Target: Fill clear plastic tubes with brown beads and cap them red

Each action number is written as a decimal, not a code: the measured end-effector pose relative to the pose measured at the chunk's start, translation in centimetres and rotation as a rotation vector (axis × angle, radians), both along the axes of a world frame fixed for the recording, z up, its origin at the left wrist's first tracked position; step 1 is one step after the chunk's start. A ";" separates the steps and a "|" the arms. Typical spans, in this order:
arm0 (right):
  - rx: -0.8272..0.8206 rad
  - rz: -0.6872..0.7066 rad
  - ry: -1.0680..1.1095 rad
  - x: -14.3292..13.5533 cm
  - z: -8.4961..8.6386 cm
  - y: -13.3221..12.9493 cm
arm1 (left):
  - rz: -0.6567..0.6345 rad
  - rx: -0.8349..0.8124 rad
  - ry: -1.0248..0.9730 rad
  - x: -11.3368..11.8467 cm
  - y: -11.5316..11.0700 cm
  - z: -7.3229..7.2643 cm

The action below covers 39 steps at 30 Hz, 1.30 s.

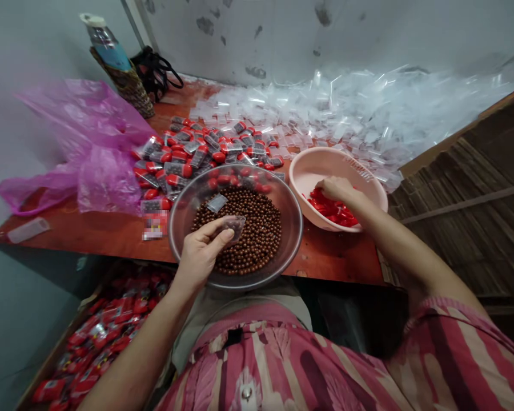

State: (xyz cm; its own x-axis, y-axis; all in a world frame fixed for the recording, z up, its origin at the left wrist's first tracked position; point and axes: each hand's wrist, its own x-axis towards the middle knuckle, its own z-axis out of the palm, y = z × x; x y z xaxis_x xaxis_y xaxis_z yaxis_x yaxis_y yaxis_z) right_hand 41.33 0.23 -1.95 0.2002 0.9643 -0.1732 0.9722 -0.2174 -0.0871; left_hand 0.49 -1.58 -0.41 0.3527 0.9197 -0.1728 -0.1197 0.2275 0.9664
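My left hand pinches a small clear plastic container between thumb and fingers, above a metal bowl of round brown balls. Another clear container lies on the balls. To the right, my right hand reaches into a pink plastic basin, its fingers down among red plastic caps. Those fingertips are hidden, so what they grip cannot be made out. Behind the metal bowl lies a heap of clear containers with red caps.
Empty clear containers are piled along the wall. A pink plastic bag and a bottle stand at the left. Below the red table sits a box of red packets. Stacked cardboard borders the right side.
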 end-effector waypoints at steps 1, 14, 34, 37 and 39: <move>-0.016 -0.011 -0.014 -0.2 -0.2 0.1 | -0.003 0.004 0.005 0.0 0.0 0.0; 0.157 -0.098 0.229 -1.5 2.6 -0.8 | 0.007 0.027 -0.040 0.1 0.0 -0.2; 0.238 0.461 0.877 -23.1 4.8 -4.6 | -0.004 0.086 -0.241 0.3 0.0 -0.6; 0.098 0.250 1.113 -22.3 4.2 -4.5 | -0.008 0.131 -0.208 0.3 0.0 -0.6; 0.005 0.149 1.248 -22.0 3.9 -4.4 | 0.006 0.174 -0.187 0.3 0.0 -0.6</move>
